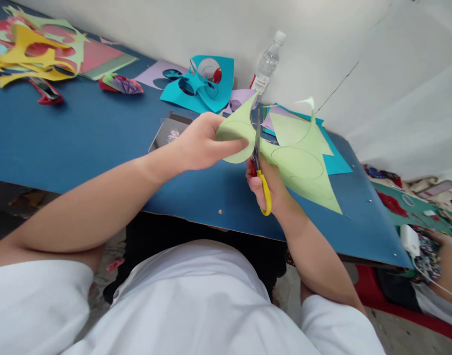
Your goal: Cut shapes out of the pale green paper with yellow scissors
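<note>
My left hand [207, 140] pinches a light green sheet of paper [299, 170] by a curled, partly cut part on the left. Pencilled circles show on the sheet, one of them whole on its right part. In my right hand [268, 185] is a pair of scissors [264, 192] with a yellow and red handle, blades pointing up at the paper's cut edge beside my left thumb. Part of the green sheet spreads over and past my right hand, above the blue table [111, 133]. Under my left wrist lies a dark flat box [167, 132], partly covered.
Cut-out blue paper [222, 93] and a clear plastic bottle [268, 61] stand by the wall. Yellow scraps [29, 52], a red stapler-like tool [46, 91] and a folded colourful paper piece [120, 84] lie left. Blue sheets [338, 165] lie right; another person's arm [449, 261] shows beyond.
</note>
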Demonstrator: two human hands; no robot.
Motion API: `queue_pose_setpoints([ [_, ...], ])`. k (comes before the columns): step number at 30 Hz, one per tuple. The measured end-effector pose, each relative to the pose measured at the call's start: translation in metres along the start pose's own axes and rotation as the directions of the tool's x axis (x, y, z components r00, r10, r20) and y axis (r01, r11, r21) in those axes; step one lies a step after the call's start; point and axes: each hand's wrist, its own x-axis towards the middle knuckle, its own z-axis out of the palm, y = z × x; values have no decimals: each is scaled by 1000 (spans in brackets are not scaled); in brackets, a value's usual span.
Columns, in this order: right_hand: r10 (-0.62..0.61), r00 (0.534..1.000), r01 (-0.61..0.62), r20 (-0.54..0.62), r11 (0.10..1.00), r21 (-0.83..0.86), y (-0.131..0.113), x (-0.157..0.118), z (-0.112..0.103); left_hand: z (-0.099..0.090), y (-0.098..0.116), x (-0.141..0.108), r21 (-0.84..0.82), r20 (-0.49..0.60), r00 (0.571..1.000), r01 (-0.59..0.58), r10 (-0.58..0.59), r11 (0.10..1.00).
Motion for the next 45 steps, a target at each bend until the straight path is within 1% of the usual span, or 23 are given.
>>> queue_pose_setpoints([
  [5,9,1000,-9,1,1000,-15,-5,0,-2,-1,0,1,8,27,999,-20,20,1000],
  [13,15,1000,-15,1,999,-36,-7,0,-4,-5,4,1,69,51,998,40,-44,997],
  [16,17,1000,-17,6,1000,-24,-7,0,-4,-6,2,2,47,62,998,24,-27,999],
  [21,62,998,-62,23,997,-36,-9,0,-4,-7,0,4,15,91,996,13,-15,1000],
  [29,55,998,-54,22,997,-51,-11,0,-5,-9,4,2,14,97,994,53,-54,998],
  [35,56,998,-55,23,998,-42,-10,-1,-5,-7,0,3,20,66,994,83,-84,996],
  [40,48,999,-48,21,998,-39,-8,-4,-6,-8,0,4,25,82,990,111,-112,994],
  [43,63,997,-62,32,998,-30,-5,-4,-5,-9,1,5,34,81,989,123,-125,992],
  [45,87,996,-87,14,996,-12,-3,-4,-4,-10,2,5,33,82,988,126,-128,991],
])
